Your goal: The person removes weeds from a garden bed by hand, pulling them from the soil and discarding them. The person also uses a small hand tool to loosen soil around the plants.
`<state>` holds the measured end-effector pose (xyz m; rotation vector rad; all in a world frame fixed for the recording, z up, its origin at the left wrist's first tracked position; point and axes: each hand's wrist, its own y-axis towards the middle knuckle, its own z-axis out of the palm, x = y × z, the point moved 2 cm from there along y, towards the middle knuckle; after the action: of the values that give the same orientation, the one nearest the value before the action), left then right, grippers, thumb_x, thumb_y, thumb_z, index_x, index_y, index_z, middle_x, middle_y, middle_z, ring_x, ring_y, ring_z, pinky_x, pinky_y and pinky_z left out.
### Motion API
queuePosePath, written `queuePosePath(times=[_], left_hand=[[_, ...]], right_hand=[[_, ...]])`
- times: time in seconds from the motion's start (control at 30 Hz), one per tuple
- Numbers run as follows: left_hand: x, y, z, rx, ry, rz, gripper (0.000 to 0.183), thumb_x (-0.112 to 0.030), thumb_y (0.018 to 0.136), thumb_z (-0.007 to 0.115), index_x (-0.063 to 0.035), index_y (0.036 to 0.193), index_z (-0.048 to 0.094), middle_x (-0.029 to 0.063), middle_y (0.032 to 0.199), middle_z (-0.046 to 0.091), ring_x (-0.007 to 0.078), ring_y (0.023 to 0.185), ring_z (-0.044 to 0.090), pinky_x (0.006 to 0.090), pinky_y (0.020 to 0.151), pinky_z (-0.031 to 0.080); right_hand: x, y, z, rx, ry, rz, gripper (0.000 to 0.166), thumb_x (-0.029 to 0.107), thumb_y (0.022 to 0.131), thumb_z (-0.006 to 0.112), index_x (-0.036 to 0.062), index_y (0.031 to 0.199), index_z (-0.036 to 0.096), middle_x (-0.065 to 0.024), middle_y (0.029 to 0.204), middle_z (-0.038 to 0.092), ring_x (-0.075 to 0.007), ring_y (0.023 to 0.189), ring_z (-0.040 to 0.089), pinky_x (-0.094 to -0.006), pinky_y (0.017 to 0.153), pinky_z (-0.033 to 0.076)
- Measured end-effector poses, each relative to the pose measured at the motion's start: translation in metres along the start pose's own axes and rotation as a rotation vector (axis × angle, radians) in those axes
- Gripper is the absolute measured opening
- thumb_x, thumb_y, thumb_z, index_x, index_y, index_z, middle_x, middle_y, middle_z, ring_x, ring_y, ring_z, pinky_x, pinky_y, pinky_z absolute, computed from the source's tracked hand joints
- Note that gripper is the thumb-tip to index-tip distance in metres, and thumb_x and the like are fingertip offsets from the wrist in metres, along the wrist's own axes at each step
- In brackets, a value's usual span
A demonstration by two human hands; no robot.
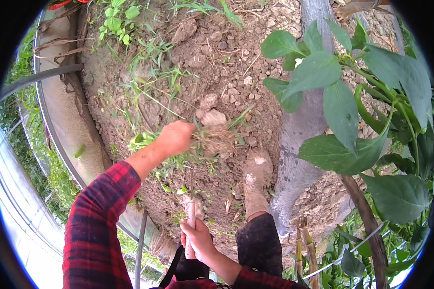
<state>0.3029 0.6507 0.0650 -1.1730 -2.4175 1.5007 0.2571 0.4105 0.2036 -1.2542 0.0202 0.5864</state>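
My left hand (175, 137) is closed around a clump of uprooted grass weeds (214, 139), held low above the soil. Dry brown roots fan out to the right of my fist, blurred, and green stalks trail to its left. Close to my body, my right hand (201, 240) grips the pale handle of a hand tool (191, 213). Its thin metal shank points away from me toward the ground, and the tip cannot be made out among the weeds. Loose stones (212, 117) lie just beyond my left hand.
Pepper plants (322, 72) with broad leaves lean in from the right over grey mulch film (300, 155). Along the left runs a plastic-sheet wall (63, 108) with a bent pipe (39, 79). More weeds (114, 21) grow ahead. My mud-covered foot (256, 184) stands on the soil.
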Motion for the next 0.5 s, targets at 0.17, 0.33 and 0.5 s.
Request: queuePosePath(times=[0.17,0.33,0.5], left_hand=[[0.031,0.039,-0.021,-0.45,0.265,0.064,0.029,-0.006,0.062,0.067,-0.0047,0.088,0.054,0.0135,0.102,0.05,0.0304,0.105,0.046,0.0398,0.085,0.044],[0.042,0.091,-0.034,-0.531,0.309,-0.275,0.073,-0.001,0.071,0.058,-0.0278,0.133,0.032,0.0136,0.143,0.02,0.0392,0.124,0.032,0.05,0.095,0.038],[0.042,0.096,-0.033,-0.825,-0.007,-0.326,0.076,-0.013,0.071,0.068,-0.0091,0.135,0.026,0.0172,0.14,0.026,0.0353,0.12,0.038,0.039,0.096,0.038]], right_hand=[[-0.003,-0.001,0.001,0.012,0.002,0.022,0.013,0.014,0.085,0.056,0.0063,0.086,0.045,-0.0017,0.061,0.048,-0.0106,0.045,0.046,-0.0245,0.041,0.038],[-0.004,-0.001,-0.004,-0.009,0.005,0.012,0.012,0.013,0.085,0.056,0.0061,0.086,0.046,-0.0018,0.061,0.048,-0.0106,0.045,0.046,-0.0244,0.041,0.039],[-0.006,0.001,-0.006,-0.022,0.009,0.007,0.013,0.014,0.085,0.056,0.0059,0.085,0.046,-0.0019,0.06,0.048,-0.0107,0.044,0.046,-0.0244,0.041,0.039]])
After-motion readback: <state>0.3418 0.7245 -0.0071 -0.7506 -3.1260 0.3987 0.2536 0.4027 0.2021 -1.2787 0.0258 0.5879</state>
